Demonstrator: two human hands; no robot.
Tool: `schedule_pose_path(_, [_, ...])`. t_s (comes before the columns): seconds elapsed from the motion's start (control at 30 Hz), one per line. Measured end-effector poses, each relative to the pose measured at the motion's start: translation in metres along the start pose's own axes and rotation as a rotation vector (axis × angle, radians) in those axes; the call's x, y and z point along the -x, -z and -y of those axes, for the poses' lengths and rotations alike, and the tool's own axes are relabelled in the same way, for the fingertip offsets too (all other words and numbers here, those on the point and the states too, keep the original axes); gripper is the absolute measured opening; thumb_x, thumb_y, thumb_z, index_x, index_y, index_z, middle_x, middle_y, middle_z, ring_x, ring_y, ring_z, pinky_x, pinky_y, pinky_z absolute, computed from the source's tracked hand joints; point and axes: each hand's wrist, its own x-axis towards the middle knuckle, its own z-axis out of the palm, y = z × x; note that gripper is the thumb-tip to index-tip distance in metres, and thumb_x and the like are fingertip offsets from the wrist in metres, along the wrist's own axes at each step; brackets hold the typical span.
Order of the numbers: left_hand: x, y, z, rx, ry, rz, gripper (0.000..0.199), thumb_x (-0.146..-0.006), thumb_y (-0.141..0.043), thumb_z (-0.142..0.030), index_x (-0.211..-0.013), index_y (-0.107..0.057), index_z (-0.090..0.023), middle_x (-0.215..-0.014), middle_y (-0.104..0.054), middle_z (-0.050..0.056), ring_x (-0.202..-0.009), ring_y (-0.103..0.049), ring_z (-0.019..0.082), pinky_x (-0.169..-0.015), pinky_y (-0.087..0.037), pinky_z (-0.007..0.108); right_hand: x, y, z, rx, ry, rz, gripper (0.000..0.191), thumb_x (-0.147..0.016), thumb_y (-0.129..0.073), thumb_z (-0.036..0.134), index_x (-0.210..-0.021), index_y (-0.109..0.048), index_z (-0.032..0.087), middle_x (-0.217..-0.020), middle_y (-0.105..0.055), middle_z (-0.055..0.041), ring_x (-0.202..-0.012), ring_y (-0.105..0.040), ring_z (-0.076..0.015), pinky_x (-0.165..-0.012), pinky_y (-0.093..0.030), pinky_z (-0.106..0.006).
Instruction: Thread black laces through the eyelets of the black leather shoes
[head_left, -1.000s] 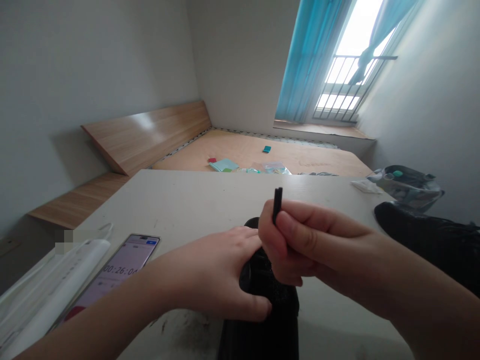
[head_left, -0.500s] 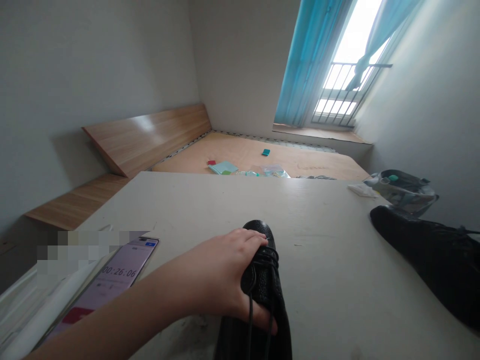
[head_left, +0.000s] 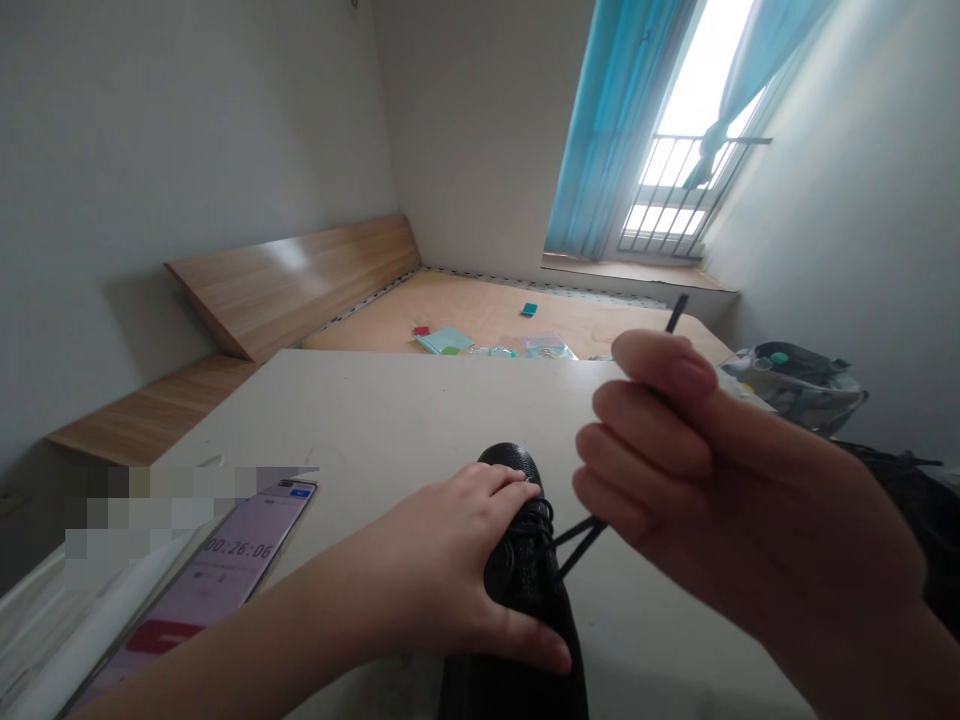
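Observation:
A black shoe (head_left: pixel 517 685) points away from me on the white table (head_left: pixel 390 420), its toe at the far end. My left hand (head_left: pixel 450 570) is wrapped over its upper, fingers near the toe and thumb across the tongue. To the right, my right hand (head_left: pixel 667 450) is raised in a closed grip on the black shoelace (head_left: pixel 579 551). Two lace strands run taut from the shoe into that fist, and a lace end sticks up past the thumb. Part of the lacing is hidden under my left hand.
A phone (head_left: pixel 240 560) showing a timer lies at the left beside clear plastic. Another black shoe (head_left: pixel 892 490) is partly hidden behind my right hand. Beyond it sits a grey bag (head_left: pixel 832 385). Past the table's far edge is a bed (head_left: pixel 480 300) with small items on it.
My right hand has come into view, holding the shoelace. The lace strands that hung down over the shoe now stretch out to the right. My left hand stays on the shoe.

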Motion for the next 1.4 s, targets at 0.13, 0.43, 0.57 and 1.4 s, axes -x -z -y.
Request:
schedule_pose_path(0.13, [-0.001, 0.008, 0.002, -0.003, 0.032, 0.062, 0.096, -0.067, -0.064, -0.077, -0.144, -0.043, -0.023, -0.147, -0.045, 0.013, -0.131, -0.044, 0.036, -0.106, -0.039, 0.045, -0.014, 0.027, 0.001, 0.041, 0.047, -0.218, 0.035, -0.102, -0.026, 0.021, -0.073, -0.044, 0.024, -0.054, -0.017, 0.0067, -0.045, -0.011, -0.0117, -0.041, -0.022, -0.022])
schedule_pose_path(0.43, [-0.004, 0.010, 0.003, 0.011, 0.064, 0.034, 0.083, -0.066, -0.072, -0.068, -0.134, -0.052, -0.026, -0.133, -0.057, 0.008, -0.117, -0.055, 0.032, -0.097, -0.044, 0.041, -0.034, 0.069, -0.002, 0.057, 0.043, -0.351, 0.031, -0.103, -0.032, 0.021, -0.075, -0.045, 0.023, -0.058, -0.012, 0.0072, -0.050, -0.004, -0.0130, -0.043, -0.015, -0.024])
schedule_pose_path(0.57, [-0.002, 0.007, 0.003, -0.006, 0.043, 0.010, 0.075, -0.067, -0.074, -0.064, -0.128, -0.053, -0.027, -0.125, -0.061, 0.006, -0.109, -0.057, 0.030, -0.090, -0.046, 0.039, -0.028, 0.067, 0.000, 0.252, 0.038, -0.264, 0.024, -0.098, -0.047, 0.025, -0.074, -0.046, 0.023, -0.057, -0.015, 0.0076, -0.049, -0.006, -0.0120, -0.043, -0.013, -0.025])
schedule_pose_path(1.4, [-0.008, 0.008, -0.016, 0.332, -0.025, -0.100, 0.022, -0.096, -0.047, -0.040, -0.100, -0.062, -0.025, -0.093, -0.064, -0.003, -0.086, -0.057, 0.015, -0.072, -0.039, 0.027, -0.017, 0.048, -0.010, 0.506, 0.265, -0.222, 0.026, -0.100, -0.049, 0.029, -0.079, -0.061, 0.021, -0.062, -0.038, 0.0041, -0.054, -0.035, -0.0092, -0.051, -0.035, -0.021])
